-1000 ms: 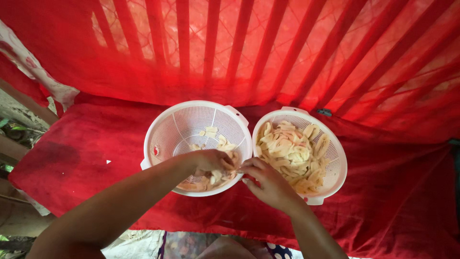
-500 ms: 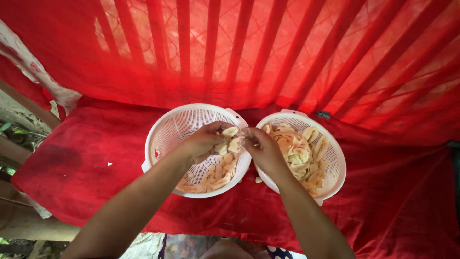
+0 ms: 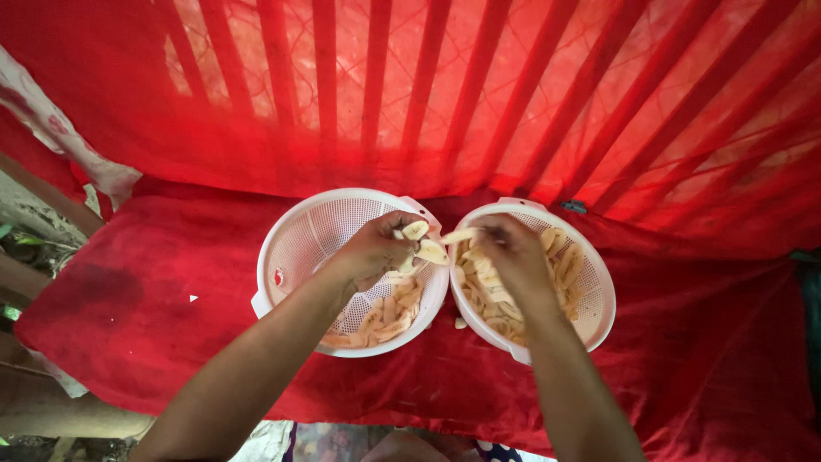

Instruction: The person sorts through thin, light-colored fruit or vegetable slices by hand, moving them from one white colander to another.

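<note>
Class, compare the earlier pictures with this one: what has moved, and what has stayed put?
Both hands have risen from the near rims toward the far rims. The left hand now holds pale slices above the left white colander; the right hand pinches one slice over the right white colander. Colanders and red cloth are unmoved.

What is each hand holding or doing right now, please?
Left hand: closed on pale food slices over the left white basket.
Right hand: pinching one slice over the right white basket.

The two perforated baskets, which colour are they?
White; both baskets show best in the head view, on the red cloth.
</note>
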